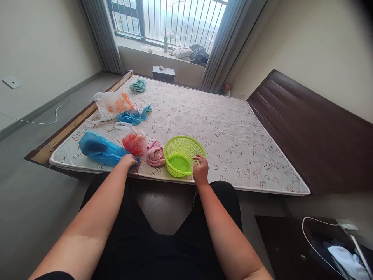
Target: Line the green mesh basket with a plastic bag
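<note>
Seemingly handling blue bag [100, 149]: left hand [129, 160] clamps it, next needing steadiness; right hand [201, 172], fingers apart, at basket [178, 163], four o'clock.

Single head-worn view, forward and down across the mattress [227, 128].

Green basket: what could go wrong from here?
The green plastic basket sits close to the edge of the mattress; a knock from the right hand might tip it off. The left hand grips the end of the blue plastic bag; a tug could drag it into the pink towel.
</note>
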The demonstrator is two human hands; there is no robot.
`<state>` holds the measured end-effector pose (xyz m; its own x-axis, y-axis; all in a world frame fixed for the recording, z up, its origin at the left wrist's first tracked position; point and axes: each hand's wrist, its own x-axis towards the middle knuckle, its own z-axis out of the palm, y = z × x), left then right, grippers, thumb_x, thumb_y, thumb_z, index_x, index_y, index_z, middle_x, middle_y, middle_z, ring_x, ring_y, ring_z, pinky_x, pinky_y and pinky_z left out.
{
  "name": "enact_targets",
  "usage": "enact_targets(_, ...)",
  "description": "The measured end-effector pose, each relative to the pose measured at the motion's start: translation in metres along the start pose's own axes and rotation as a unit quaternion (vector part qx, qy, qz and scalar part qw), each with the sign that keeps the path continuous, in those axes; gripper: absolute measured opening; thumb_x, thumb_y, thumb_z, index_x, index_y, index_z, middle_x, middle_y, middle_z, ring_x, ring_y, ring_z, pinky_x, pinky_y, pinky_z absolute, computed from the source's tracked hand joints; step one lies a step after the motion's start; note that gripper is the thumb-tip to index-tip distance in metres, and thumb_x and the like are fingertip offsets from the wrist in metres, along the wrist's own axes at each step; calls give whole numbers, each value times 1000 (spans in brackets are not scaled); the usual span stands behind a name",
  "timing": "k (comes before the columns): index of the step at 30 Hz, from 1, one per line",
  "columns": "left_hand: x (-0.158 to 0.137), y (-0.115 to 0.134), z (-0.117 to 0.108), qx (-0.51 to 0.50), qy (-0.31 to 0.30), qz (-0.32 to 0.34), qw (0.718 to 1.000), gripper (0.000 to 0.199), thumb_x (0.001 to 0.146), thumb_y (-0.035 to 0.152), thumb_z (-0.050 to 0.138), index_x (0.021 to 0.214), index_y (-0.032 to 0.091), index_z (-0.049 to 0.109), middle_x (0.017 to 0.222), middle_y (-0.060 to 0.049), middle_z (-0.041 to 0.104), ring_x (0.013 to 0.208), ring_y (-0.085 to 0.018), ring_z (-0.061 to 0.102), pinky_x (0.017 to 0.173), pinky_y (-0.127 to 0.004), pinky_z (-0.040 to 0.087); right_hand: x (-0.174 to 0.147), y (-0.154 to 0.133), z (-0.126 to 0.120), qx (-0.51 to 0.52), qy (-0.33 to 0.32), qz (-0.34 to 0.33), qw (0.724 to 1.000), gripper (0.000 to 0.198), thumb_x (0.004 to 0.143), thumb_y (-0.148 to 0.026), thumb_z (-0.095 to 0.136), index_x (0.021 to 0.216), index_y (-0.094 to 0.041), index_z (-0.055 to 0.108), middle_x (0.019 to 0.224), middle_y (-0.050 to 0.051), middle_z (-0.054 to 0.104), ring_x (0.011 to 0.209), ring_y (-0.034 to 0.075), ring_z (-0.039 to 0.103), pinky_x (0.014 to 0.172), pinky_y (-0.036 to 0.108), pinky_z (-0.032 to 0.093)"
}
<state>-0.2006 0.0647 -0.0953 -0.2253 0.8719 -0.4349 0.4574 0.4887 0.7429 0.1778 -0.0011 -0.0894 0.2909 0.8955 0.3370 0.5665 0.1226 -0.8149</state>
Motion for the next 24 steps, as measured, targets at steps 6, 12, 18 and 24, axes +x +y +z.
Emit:
enact_targets(6, -2, -8, 21, -5, 69, -24, 997, 28, 61, 2, 78, 80, 17, 64, 64, -1, 63, 74, -24, 66, 72, -33, 48, -3, -3, -3, -45, 46, -68, 996, 23, 88, -19, 47, 94, -23, 69, 123, 11, 69, 126, 28, 58, 115, 56, 34)
enact_targets(12, -33, 12, 40, -246, -81, -52, 965, 41, 62, 10, 72, 101, 16, 62, 74, -1, 65, 58, -14, 60, 56, -24, 46, -30, -31, 1, -33, 16, -208, 977, 19, 90, -22, 53, 92, -27, 71, 102, 7, 69, 105, 26, 63, 101, 50, 45)
enact_targets(18, -75, 31, 37, -301, -321, -28, 898, 43, 63, 23, 78, 103, 22, 62, 86, -1, 67, 70, -17, 64, 62, -26, 54, -66, -58, 20, 65, -227, -194, 952, 24, 96, -26, 49, 98, -28, 73, 97, 7, 71, 93, 24, 66, 88, 40, 53)
enact_targets(24, -89, 31, 36, -328, -393, -8, 859, 39, 61, 20, 77, 98, 22, 63, 91, -2, 66, 76, -16, 63, 72, -27, 55, -79, -45, 44, 14, -374, 65, 925, 23, 95, -48, 64, 95, -25, 65, 78, 3, 68, 75, 24, 66, 77, 37, 51)
